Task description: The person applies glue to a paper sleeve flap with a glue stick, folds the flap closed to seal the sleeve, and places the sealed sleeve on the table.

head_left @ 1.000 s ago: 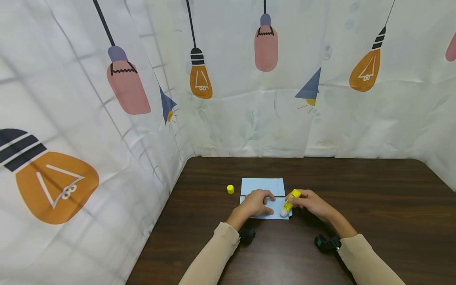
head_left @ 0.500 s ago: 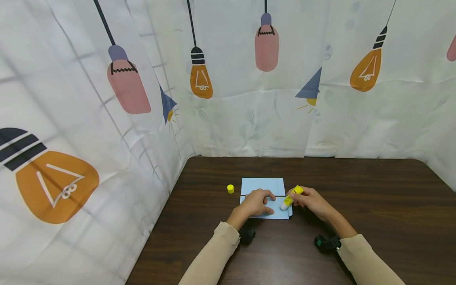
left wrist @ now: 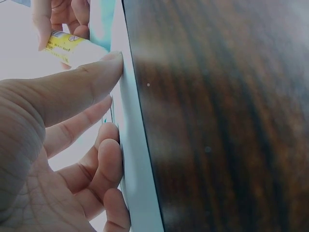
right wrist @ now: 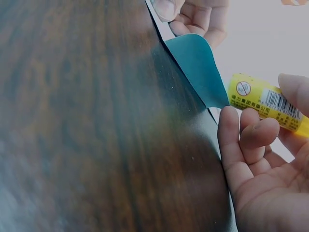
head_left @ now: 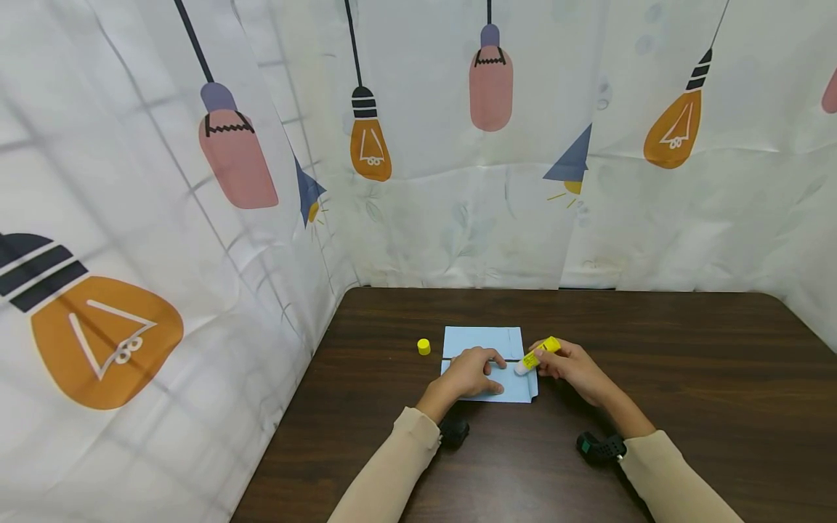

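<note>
Light blue paper [head_left: 482, 339] lies on the table, with a dark line across its middle and a narrow flap along its right side. My left hand [head_left: 466, 374] rests on the near half, thumb and fingers spread, fingertips pressing the paper. My right hand [head_left: 567, 367] grips an uncapped yellow glue stick [head_left: 541, 354] between thumb and fingers. The white tip of the stick points down-left at the right part of the paper. Up close in the right wrist view, a teal-looking flap [right wrist: 195, 65] stands raised beside the glue stick's end, which it hides.
A yellow cap [head_left: 423, 346] stands on the table left of the paper. The dark wooden table [head_left: 680, 363] reaches back to a white curtain [head_left: 418, 240] printed with lamps, which also runs along the left side.
The glue stick has slid away from me along the paper's right side and now leans flatter, the right hand moving with it. My left hand stays in place.
</note>
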`<state>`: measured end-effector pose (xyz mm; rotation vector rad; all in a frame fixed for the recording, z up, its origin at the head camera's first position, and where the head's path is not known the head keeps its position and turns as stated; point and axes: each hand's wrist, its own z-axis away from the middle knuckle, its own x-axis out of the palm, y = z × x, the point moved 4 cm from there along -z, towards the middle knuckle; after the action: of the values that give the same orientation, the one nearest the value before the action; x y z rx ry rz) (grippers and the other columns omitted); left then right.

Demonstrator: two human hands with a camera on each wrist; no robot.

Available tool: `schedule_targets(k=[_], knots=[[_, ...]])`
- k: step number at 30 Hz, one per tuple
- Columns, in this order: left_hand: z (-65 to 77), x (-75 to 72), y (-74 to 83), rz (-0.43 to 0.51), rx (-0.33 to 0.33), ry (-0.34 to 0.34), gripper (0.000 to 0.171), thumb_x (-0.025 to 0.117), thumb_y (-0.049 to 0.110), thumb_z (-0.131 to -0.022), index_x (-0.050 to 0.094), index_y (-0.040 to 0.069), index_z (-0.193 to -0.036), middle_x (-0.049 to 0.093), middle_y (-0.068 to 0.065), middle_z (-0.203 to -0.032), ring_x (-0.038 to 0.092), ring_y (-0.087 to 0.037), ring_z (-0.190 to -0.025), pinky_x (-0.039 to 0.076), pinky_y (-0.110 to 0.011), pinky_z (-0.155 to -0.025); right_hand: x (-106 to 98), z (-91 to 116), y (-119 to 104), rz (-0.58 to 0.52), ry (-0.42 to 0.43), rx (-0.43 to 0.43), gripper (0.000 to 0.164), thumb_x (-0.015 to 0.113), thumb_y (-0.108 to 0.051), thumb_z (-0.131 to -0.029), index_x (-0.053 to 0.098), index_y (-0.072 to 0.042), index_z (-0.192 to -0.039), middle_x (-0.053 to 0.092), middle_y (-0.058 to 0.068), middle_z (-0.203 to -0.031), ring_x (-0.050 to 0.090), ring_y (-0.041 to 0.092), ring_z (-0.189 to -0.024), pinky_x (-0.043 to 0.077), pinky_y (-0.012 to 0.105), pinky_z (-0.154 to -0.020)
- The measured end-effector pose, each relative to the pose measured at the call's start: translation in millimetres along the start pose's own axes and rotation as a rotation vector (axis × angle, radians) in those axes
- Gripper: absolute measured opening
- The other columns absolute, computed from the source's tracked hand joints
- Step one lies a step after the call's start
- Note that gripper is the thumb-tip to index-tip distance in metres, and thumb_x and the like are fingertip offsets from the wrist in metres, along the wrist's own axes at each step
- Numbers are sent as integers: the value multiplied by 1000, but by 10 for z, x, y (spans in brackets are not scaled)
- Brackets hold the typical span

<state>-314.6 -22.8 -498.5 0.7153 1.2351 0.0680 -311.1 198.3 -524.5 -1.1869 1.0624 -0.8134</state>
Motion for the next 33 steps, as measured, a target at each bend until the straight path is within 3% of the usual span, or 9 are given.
schedule_targets(k=[10, 33], knots=[[-2, -2, 7, -2, 2, 3, 33, 86, 26, -84, 72, 23, -114, 59, 3, -87, 51, -11, -76, 38, -29, -71, 0, -6, 10, -30, 16, 5, 48, 57, -32, -106, 53, 5, -137, 54, 11, -100, 53, 14, -79, 58, 24, -83], [-5, 3, -3, 4, -5, -3, 33, 86, 27, -85, 72, 23, -115, 58, 4, -86, 50, -11, -76, 39, -27, -67, 10, -3, 3, -32, 17, 23, 50, 55, -32, -107, 50, 6, -140, 55, 10, -104, 53, 14, -82, 58, 23, -84]])
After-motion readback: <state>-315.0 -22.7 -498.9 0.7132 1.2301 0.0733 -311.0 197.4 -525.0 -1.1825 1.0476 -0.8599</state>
